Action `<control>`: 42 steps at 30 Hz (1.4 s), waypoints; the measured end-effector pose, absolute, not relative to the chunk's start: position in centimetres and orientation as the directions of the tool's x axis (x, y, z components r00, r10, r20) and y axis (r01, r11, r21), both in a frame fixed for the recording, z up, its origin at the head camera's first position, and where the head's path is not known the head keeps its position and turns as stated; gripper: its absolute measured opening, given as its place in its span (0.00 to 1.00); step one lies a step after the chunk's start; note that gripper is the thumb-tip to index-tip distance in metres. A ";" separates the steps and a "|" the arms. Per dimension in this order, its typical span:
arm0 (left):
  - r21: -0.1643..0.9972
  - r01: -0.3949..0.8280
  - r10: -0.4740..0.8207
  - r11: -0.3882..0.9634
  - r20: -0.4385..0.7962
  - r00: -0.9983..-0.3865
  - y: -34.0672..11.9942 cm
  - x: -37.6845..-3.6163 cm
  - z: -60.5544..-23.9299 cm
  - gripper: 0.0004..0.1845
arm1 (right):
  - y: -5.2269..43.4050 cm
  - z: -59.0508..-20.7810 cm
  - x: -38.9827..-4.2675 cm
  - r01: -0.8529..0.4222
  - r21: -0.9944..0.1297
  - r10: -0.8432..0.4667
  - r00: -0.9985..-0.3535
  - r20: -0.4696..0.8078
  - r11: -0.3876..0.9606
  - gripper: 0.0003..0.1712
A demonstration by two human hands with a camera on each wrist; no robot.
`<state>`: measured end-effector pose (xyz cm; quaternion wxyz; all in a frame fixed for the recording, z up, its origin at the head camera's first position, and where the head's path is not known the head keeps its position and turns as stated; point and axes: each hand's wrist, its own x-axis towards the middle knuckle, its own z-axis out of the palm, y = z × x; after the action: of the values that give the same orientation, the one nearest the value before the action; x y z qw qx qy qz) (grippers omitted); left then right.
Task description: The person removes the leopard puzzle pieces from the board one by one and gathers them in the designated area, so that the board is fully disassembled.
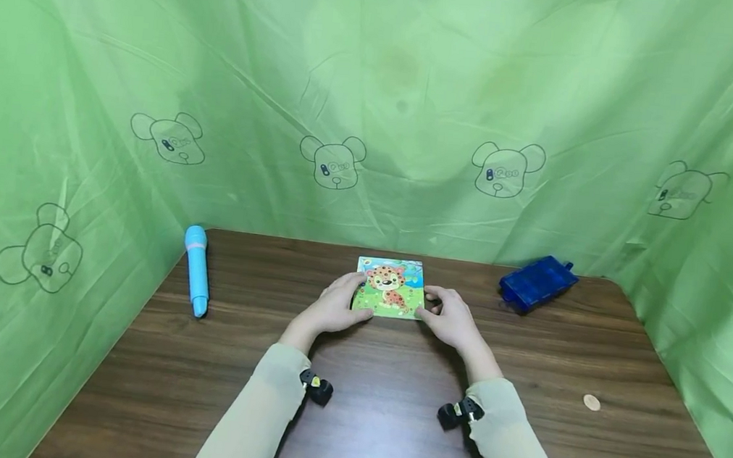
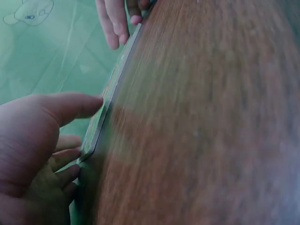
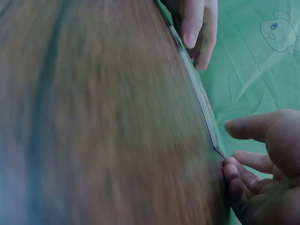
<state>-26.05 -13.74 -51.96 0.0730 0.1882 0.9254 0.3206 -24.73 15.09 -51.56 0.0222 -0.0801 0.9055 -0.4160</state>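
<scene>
Picture board point(image 1: 394, 289) — square-looking, thin, printed with a spotted animal — lies flat on the brown table point(image 1: 386, 383), towards its far edge and about midway across. Its near edge runs left to right, facing the person; no clear long axis can be read from the head view.

Key relation, by my judgement: the board sits between the two hands, its sides facing the two palms. From the left hand point(image 1: 336, 305) it lies to the right; from the right hand point(image 1: 453, 320) it lies to the left. Neither hand is clearly nearer — both are at its edges.

Left hand: not clenched, fingers loosely spread along the left side, thumb reaching to the near edge by the corner. Right hand: fingers relaxed, tips at the near right corner; in the right wrist view the thumb stands apart from the fingers. Contact looks light on both sides; how much pressure is applied, cannot tell.

Surroundings: blue stick point(image 1: 197, 272) at the table's left, lying roughly front to back. Blue box point(image 1: 538, 284) at the far right, set at a slant. Pale disc point(image 1: 591, 402) nearer the person on the right, well apart from the right hand. Green cloth point(image 1: 401, 210) hangs behind.
</scene>
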 end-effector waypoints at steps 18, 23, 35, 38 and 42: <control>0.672 0.374 0.519 0.640 -0.019 -0.854 -17.4 -22.9 -50.3 0.33 | 13.5 -50.4 -21.5 -0.102 -0.698 -0.245 -0.964 -0.108 0.709 0.46; 0.712 0.352 0.525 0.608 -0.028 -0.850 -18.0 -22.7 -50.4 0.34 | 13.3 -50.6 -21.3 -0.083 -0.686 -0.219 -0.969 -0.114 0.723 0.44; 0.759 0.270 0.475 0.592 -0.059 -0.878 -18.5 -22.8 -51.3 0.54 | 13.4 -50.4 -21.5 -0.059 -0.713 -0.218 -0.967 -0.134 0.699 0.47; 0.774 0.261 0.490 0.576 -0.071 -0.869 -18.7 -22.9 -51.6 0.55 | 13.4 -50.3 -21.5 -0.062 -0.714 -0.221 -0.966 -0.132 0.698 0.47; 0.758 0.282 0.505 0.588 -0.071 -0.860 -19.1 -22.8 -52.0 0.54 | 12.7 -50.3 -21.4 -0.070 -0.712 -0.223 -0.967 -0.123 0.698 0.48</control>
<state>-22.83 -19.10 -51.96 0.1411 0.2238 0.8797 0.3951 -21.42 12.70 -50.26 0.1004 -0.0799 0.9160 -0.3801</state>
